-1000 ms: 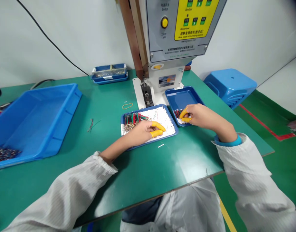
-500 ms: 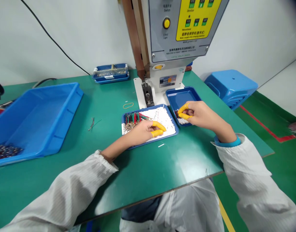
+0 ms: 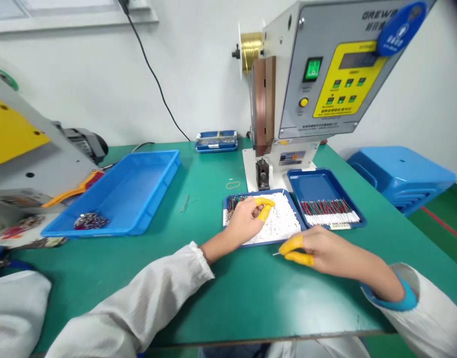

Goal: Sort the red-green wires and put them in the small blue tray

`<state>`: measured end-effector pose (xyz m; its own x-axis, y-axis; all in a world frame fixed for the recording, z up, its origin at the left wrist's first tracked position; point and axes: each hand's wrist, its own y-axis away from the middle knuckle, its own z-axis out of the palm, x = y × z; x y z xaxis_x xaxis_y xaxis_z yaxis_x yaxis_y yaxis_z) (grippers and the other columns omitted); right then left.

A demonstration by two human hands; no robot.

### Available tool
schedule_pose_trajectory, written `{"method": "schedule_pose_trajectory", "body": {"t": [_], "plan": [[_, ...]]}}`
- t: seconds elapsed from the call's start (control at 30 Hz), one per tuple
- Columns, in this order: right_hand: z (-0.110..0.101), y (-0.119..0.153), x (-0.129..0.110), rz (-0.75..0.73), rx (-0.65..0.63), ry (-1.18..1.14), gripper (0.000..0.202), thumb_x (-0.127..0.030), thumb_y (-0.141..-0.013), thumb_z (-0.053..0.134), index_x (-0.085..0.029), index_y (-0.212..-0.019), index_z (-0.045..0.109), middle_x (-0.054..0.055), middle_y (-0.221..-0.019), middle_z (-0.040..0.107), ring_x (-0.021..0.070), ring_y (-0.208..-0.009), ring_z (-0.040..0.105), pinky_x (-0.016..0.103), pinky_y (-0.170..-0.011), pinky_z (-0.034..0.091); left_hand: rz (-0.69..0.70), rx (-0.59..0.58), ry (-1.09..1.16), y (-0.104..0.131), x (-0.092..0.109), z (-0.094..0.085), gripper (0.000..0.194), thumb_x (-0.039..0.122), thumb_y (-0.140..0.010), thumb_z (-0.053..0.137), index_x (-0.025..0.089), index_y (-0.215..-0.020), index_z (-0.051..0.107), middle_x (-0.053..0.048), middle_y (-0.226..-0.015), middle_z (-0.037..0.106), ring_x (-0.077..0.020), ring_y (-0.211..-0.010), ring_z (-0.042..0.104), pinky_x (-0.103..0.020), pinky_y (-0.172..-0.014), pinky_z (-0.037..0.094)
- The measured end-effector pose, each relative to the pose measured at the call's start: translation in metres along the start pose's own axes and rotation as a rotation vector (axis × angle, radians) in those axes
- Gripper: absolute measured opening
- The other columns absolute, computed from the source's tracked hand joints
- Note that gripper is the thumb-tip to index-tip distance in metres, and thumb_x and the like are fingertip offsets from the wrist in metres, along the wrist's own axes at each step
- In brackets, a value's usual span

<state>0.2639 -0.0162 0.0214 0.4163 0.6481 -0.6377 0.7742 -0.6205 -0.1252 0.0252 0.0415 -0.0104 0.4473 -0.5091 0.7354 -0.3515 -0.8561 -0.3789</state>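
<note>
My left hand (image 3: 248,216) is over the blue tray of small white tubes (image 3: 282,219), yellow cots on its thumb and forefinger. These two are drawn into a pinch, and anything between them is too small to make out. In the same tray, short red, green and black wires (image 3: 233,203) lie partly behind this hand. In front of the tray, low over the green table, my right hand (image 3: 314,251) has its yellow-capped thumb and forefinger closed on one end of a thin white tube (image 3: 276,254). Beyond it, wires with white ends (image 3: 330,212) are lined up in a second blue tray (image 3: 312,181).
A crimping machine (image 3: 263,176) stands behind the trays. At left is a large blue bin (image 3: 138,199) holding a small metallic pile (image 3: 91,221). A rubber band (image 3: 233,185) and a wire scrap (image 3: 185,203) lie between. A co-worker's sleeve (image 3: 17,308) shows lower left.
My right hand has left the right tray and come down and left to the loose white tube on the table. My left hand stays over the white tubes. The view has shifted.
</note>
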Motion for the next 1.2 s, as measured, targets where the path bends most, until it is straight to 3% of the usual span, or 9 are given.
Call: {"method": "schedule_pose_trajectory", "body": {"t": [0.1, 0.2, 0.53, 0.63, 0.77, 0.9, 1.03, 1.13, 1.2], "plan": [[0.008, -0.002, 0.001, -0.02, -0.028, 0.272, 0.023, -0.021, -0.104, 0.054, -0.023, -0.114, 0.075, 0.003, -0.097, 0.08, 0.0166, -0.074, 0.071, 0.029, -0.064, 0.041, 0.053, 0.002, -0.353, -0.001, 0.003, 0.0, 0.023, 0.021, -0.095, 0.055, 0.017, -0.11, 0.072, -0.009, -0.098, 0.068, -0.026, -0.098, 0.057, -0.041, -0.083, 0.047], [0.011, -0.003, -0.001, -0.044, -0.066, 0.429, 0.022, -0.02, -0.104, 0.052, -0.022, -0.111, 0.073, 0.002, -0.091, 0.077, 0.0152, -0.066, 0.066, 0.03, -0.057, 0.032, 0.049, -0.054, -0.559, 0.0, 0.004, 0.002, 0.029, 0.026, -0.095, 0.058, 0.016, -0.122, 0.066, -0.013, -0.114, 0.067, -0.0323, -0.113, 0.052, -0.049, -0.091, 0.044], [0.025, 0.0, -0.008, -0.103, -0.08, 0.526, 0.014, -0.011, -0.099, 0.053, -0.018, -0.104, 0.064, 0.005, -0.095, 0.07, 0.0133, -0.062, 0.055, 0.03, -0.058, 0.03, 0.022, -0.108, -0.706, 0.001, 0.0, 0.005, 0.018, 0.032, -0.097, 0.059, 0.019, -0.107, 0.066, -0.01, -0.119, 0.062, -0.0303, -0.109, 0.052, -0.046, -0.087, 0.041], [0.018, -0.001, 0.001, -0.129, 0.066, 0.387, 0.018, -0.016, -0.099, 0.052, -0.02, -0.114, 0.062, 0.006, -0.103, 0.07, 0.0135, -0.069, 0.058, 0.028, -0.061, 0.037, 0.038, -0.1, -0.708, 0.001, -0.001, 0.005, 0.017, 0.03, -0.097, 0.058, 0.019, -0.106, 0.066, -0.011, -0.118, 0.062, -0.0306, -0.107, 0.052, -0.047, -0.085, 0.041], [0.008, -0.006, 0.018, 0.001, 0.32, 0.376, 0.027, -0.017, -0.096, 0.053, -0.021, -0.121, 0.062, 0.008, -0.108, 0.07, 0.0162, -0.073, 0.06, 0.028, -0.062, 0.039, 0.065, -0.106, -0.712, -0.001, -0.001, 0.005, 0.011, 0.018, -0.091, 0.059, 0.02, -0.098, 0.067, -0.012, -0.113, 0.063, -0.0311, -0.103, 0.052, -0.047, -0.081, 0.04], [0.007, -0.009, 0.026, 0.095, 0.325, 0.439, 0.03, -0.017, -0.097, 0.053, -0.021, -0.125, 0.064, 0.009, -0.113, 0.07, 0.0175, -0.077, 0.065, 0.028, -0.065, 0.043, 0.064, -0.096, -0.686, -0.002, -0.001, 0.003, 0.017, 0.007, -0.081, 0.061, 0.021, -0.09, 0.065, -0.01, -0.107, 0.064, -0.0303, -0.1, 0.053, -0.044, -0.079, 0.04], [0.009, -0.016, 0.028, 0.135, 0.344, 0.367, 0.027, -0.021, -0.099, 0.053, -0.022, -0.124, 0.065, 0.01, -0.115, 0.069, 0.0193, -0.083, 0.067, 0.029, -0.07, 0.05, 0.057, -0.056, -0.597, -0.001, 0.0, 0.001, 0.015, 0.008, -0.081, 0.062, 0.021, -0.09, 0.062, -0.009, -0.11, 0.064, -0.0284, -0.101, 0.053, -0.043, -0.081, 0.04], [0.007, -0.031, 0.036, 0.171, 0.468, 0.25, 0.033, -0.031, -0.097, 0.061, -0.021, -0.129, 0.063, 0.014, -0.129, 0.064, 0.0215, -0.089, 0.068, 0.033, -0.074, 0.053, 0.034, 0.0, -0.544, -0.001, 0.003, -0.003, 0.01, 0.011, -0.085, 0.06, 0.02, -0.088, 0.058, -0.008, -0.107, 0.063, -0.0269, -0.1, 0.053, -0.041, -0.081, 0.04], [0.003, -0.042, 0.045, 0.266, 0.591, 0.124, 0.043, -0.037, -0.095, 0.063, -0.019, -0.134, 0.061, 0.015, -0.127, 0.063, 0.0173, -0.074, 0.064, 0.032, -0.066, 0.051, 0.039, 0.036, -0.511, 0.0, 0.006, -0.005, 0.009, 0.011, -0.086, 0.058, 0.02, -0.088, 0.056, -0.008, -0.105, 0.062, -0.0263, -0.1, 0.053, -0.04, -0.082, 0.041]]}}
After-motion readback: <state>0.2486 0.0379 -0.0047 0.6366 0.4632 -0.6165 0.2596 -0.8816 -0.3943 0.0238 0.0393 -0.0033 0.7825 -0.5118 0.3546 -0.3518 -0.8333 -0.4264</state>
